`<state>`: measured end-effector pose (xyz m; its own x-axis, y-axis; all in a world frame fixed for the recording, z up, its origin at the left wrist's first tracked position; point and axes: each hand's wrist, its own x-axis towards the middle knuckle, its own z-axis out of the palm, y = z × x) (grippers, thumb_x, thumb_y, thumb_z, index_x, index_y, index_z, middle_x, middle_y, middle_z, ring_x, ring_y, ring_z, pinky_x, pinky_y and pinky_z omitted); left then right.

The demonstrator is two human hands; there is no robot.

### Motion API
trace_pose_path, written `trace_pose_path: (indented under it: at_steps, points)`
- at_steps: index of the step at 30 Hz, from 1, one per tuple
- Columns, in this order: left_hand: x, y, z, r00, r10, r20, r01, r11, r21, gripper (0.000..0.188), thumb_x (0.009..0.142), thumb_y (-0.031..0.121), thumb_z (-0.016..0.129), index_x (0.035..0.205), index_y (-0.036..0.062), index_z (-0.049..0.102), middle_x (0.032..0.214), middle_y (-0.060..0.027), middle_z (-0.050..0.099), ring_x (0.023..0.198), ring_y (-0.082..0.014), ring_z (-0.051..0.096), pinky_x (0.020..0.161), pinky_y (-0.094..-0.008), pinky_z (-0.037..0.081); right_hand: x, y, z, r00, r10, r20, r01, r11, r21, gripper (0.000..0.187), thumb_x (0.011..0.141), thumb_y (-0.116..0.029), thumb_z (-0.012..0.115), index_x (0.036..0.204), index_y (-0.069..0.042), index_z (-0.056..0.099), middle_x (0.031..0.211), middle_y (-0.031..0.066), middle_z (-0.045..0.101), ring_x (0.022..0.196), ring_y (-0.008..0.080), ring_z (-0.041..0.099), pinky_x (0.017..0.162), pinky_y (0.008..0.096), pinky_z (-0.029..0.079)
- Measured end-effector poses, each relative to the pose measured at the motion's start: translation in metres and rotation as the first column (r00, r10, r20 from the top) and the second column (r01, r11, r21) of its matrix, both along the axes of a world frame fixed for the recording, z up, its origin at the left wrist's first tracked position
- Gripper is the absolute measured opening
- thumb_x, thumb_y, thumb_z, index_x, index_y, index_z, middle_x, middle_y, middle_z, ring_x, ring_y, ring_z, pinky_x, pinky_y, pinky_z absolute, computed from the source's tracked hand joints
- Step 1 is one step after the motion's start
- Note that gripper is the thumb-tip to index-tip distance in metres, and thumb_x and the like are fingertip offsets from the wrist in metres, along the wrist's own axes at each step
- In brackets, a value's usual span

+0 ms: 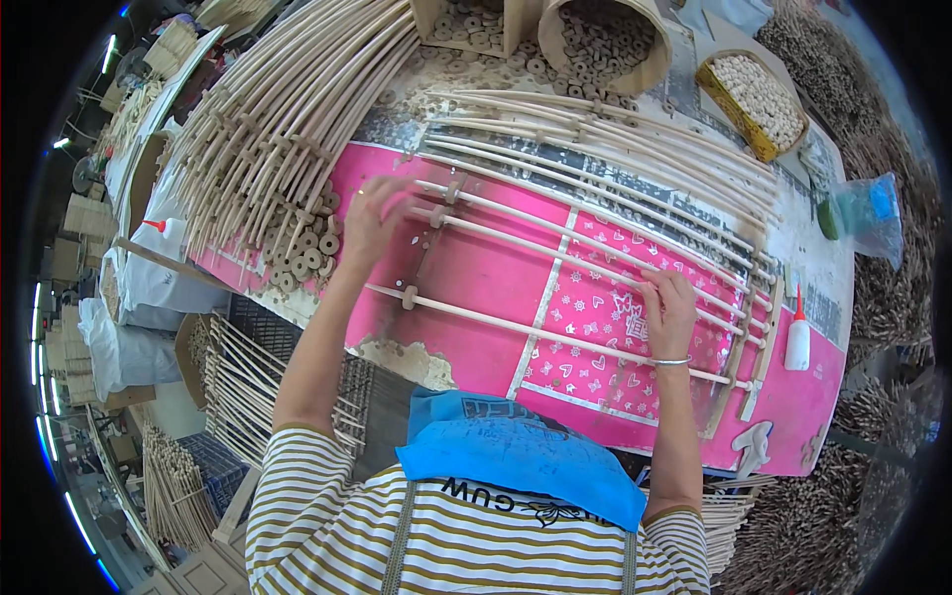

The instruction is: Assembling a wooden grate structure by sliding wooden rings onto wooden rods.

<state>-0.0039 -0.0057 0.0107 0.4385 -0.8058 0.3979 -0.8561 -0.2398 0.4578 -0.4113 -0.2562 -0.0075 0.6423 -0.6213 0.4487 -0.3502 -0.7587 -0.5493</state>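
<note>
Thin wooden rods [531,325] lie across a pink patterned sheet [466,347], their right ends at upright wooden strips [762,347]. My right hand [670,309] is closed, thumb and fingers pinched at one of the middle rods. Blurred by motion, my left hand [375,220] hovers by the rods' left ends; whether anything is in its fingers cannot be made out. Small round wooden rings [410,297] sit on the rods near their left ends. More rings with centre holes [300,260] lie heaped just left of that hand.
A large bundle of rods [268,129] covers the far left. Behind stand a round tub of rings [605,45] and a yellow box of pale pieces [754,99]. On the right are a white glue bottle [797,342], a crumpled white glove [753,446] and a plastic bag [868,213].
</note>
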Motion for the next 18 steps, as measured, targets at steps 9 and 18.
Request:
trace_pose_path:
  at_steps: [9,18]
  points:
    - [0.083,0.028,0.028,0.943,0.331,-0.029,-0.324,0.934,0.150,0.023,0.099,0.016,0.063,0.116,0.0101,0.078,0.108,-0.0147,0.079,0.103,-0.0353,0.074,0.090,-0.0459,0.056,0.019,-0.069,-0.007,0.989,-0.046,-0.144,0.025,0.989,-0.144,0.017,0.089,-0.014,0.077,0.105,-0.007,0.075,0.100,0.0096,0.070,0.099,0.0319,0.065,0.089,0.0446,0.050]
    - [0.028,0.091,0.058,0.947,0.305,0.103,-0.316,0.819,0.480,0.028,0.085,0.010,0.073,0.112,0.0100,0.076,0.112,-0.0098,0.075,0.102,-0.0331,0.072,0.089,-0.0444,0.057,0.018,-0.072,-0.011,0.991,-0.028,-0.134,0.022,0.999,-0.045,0.013,0.092,-0.012,0.076,0.102,-0.005,0.075,0.097,0.0094,0.068,0.094,0.0307,0.065,0.085,0.0425,0.050]
